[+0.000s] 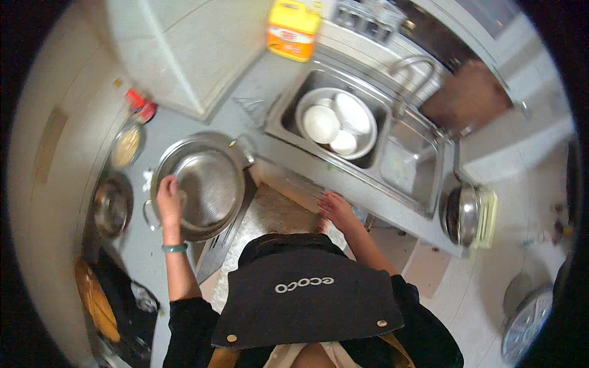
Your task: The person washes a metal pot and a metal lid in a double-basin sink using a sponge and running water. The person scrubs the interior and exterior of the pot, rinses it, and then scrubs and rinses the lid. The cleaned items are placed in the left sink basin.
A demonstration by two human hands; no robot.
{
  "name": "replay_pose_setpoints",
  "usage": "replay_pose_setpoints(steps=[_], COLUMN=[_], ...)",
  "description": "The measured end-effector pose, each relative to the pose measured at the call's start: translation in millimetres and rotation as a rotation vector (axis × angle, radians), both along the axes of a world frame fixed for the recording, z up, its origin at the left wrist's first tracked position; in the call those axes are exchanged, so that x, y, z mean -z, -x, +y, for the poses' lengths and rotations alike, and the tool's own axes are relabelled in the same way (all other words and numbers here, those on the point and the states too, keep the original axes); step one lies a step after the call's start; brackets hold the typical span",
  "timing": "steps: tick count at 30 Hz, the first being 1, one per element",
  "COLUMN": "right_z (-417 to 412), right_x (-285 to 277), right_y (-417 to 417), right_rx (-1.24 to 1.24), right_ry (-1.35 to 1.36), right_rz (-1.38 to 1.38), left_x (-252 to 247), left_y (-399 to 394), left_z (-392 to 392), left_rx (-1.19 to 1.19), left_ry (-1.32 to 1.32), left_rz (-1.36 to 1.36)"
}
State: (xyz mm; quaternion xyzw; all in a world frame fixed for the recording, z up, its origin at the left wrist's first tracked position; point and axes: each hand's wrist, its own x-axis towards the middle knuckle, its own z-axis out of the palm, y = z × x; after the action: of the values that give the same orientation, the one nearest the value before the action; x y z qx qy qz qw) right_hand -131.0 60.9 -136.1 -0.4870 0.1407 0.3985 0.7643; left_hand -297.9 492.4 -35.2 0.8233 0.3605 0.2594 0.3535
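Observation:
A large steel basin (161, 170) stands on the counter at the left, with a perforated steel strainer basket (209, 186) inside it. Over the basin's left part is my left hand (169, 198), its fingers curled; whether it holds anything is unclear. My right hand (336, 209) is in front of the counter edge below the sink, fingers bent and slightly blurred, close to something thin and dark that I cannot make out. In the left bowl of the steel sink (285, 119) sits a round white basin (306, 99) holding several white dishes (322, 124).
A yellow jug (293, 32) stands behind the sink, near the faucet (414, 69). Along the left wall are a bowl with pale contents (126, 146), a metal bowl (112, 204) and a red container (142, 108). Metal bowls (467, 216) stand at the counter's right end.

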Motion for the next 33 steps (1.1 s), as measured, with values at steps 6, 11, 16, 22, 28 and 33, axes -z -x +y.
replay_pose_setpoints(steps=[6, 11, 16, 22, 28, 33], right_z=[-26.6, -26.8, -26.7, -44.5, -63.2, -86.1], right_x=[11.2, 12.8, 1.5, 7.4, -12.7, -40.3], right_y=[15.4, 14.8, 1.9, -11.2, -30.0, -54.1], right_rx=[0.119, 0.134, 0.108, 0.098, 0.096, 0.111], right_ry=[-0.033, -0.032, -0.034, -0.080, -0.114, -0.143], right_rz=[0.032, 0.030, 0.048, 0.031, 0.055, 0.043], left_x=[15.4, 20.0, 24.8, 18.0, -7.6, -61.6], left_y=[-5.6, -2.9, -3.8, -14.9, -37.9, -98.3], left_z=[13.5, 25.0, 20.6, 15.6, 3.2, -46.8], left_rx=[0.045, 0.087, 0.059, -0.028, -0.060, -0.060], left_ry=[0.053, -0.090, -0.122, -0.099, -0.265, -0.088], left_rz=[0.027, 0.153, 0.234, 0.216, 0.236, 0.122])
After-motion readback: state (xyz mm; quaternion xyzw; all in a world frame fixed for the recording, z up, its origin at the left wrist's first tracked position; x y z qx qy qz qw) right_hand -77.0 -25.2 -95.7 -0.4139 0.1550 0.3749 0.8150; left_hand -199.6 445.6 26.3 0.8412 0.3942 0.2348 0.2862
